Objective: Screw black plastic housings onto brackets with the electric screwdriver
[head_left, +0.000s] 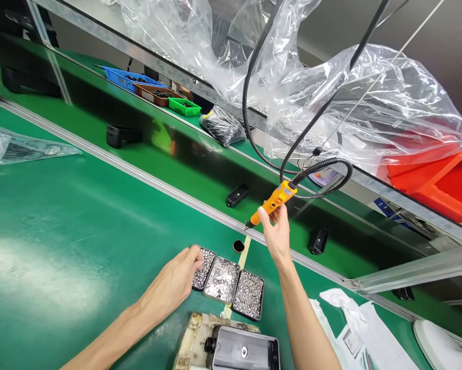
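My right hand (277, 234) is raised over the green bench and grips an orange electric screwdriver (274, 202) that hangs from a black cable (323, 163), its tip pointing down-left. My left hand (173, 281) reaches into the leftmost of three small black trays (227, 280) filled with several tiny silver screws, fingertips resting on the screws. Below the trays lies a grey device (243, 352) in a worn fixture (190, 334) at the frame's bottom edge.
A conveyor belt (200, 154) behind a metal rail carries black parts (237, 195) (317, 240) (122, 134). Blue, brown and green bins (183, 106) stand far back. Clear plastic sheeting (354, 97) hangs overhead. White papers (365, 329) lie at right, a plastic bag (18, 146) at left.
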Available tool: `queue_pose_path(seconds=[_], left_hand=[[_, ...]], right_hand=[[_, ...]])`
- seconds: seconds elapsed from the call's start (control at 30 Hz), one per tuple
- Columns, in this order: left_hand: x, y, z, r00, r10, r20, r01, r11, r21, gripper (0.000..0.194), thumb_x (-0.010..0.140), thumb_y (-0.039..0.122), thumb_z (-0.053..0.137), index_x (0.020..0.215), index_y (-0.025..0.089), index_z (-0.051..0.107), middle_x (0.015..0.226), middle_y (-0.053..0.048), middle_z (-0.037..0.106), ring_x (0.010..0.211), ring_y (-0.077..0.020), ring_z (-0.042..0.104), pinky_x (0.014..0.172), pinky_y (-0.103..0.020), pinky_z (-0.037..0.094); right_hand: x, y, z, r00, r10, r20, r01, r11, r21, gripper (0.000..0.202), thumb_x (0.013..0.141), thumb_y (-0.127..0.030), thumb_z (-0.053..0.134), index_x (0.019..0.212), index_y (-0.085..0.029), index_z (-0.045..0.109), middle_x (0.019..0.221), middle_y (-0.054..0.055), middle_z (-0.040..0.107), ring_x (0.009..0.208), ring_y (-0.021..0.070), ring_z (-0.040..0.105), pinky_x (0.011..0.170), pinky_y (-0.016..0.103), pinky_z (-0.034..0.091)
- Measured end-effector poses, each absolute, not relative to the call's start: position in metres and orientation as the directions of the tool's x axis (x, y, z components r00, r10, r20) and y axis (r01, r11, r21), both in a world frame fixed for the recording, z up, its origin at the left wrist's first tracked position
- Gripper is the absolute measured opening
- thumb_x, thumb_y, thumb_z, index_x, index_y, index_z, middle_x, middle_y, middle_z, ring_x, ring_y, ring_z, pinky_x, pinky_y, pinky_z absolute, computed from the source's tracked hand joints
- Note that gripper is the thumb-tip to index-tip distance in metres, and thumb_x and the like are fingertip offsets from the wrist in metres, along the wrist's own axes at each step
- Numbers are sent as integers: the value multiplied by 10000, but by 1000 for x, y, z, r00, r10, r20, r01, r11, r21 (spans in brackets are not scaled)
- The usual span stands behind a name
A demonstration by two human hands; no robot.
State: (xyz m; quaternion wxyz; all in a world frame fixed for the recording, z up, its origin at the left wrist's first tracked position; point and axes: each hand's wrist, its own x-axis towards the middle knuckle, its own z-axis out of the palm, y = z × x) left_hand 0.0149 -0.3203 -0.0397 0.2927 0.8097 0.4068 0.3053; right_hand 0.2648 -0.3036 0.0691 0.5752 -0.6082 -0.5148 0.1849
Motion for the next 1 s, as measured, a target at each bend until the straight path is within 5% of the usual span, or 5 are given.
queue_pose_path(seconds=[0.2, 0.47, 0.67, 1.0], left_hand=[[16, -329, -17, 479, 855, 197, 340, -388, 857, 238, 1079, 266, 281, 924, 233, 459, 827, 17, 604, 666, -153, 531, 638, -279, 412], [33, -354, -5, 532, 840, 108, -51, -95, 994, 181, 975, 297, 606, 825, 197, 596, 935, -27, 702, 892, -178, 669, 792, -295, 518], [38, -366, -10, 556, 804, 209, -35, -228, 973, 119, 949, 196, 615, 836, 199, 649, 891, -7, 729, 887, -160, 694, 821, -283, 525], [41, -369, -10, 566, 796, 216, 26, -279, 960, 55, 950, 207, 647, 1001, 218, 630, 909, 15, 707, 862, -144, 709, 811, -270, 557]], right_hand=[[255, -317, 73, 406, 853, 328, 344, 190, -920, 530, 925, -446, 661, 1400, -251, 533, 979, 18, 685, 923, 188, 667, 893, 381, 541], [221, -396, 103, 464, 833, 300, -132, 401, -907, 379, 941, -253, 663, 1290, -279, 518, 614, -104, 496, 478, 88, 483, 494, 217, 443], [202, -409, 109, 488, 797, 356, -191, 496, -847, 127, 1001, -339, 594, 1090, -263, 545, 559, -120, 407, 384, 58, 342, 383, 176, 382], [190, -406, 104, 457, 798, 393, -202, 523, -828, 97, 1011, -364, 590, 1011, -271, 563, 535, -123, 388, 359, 54, 312, 359, 168, 372]])
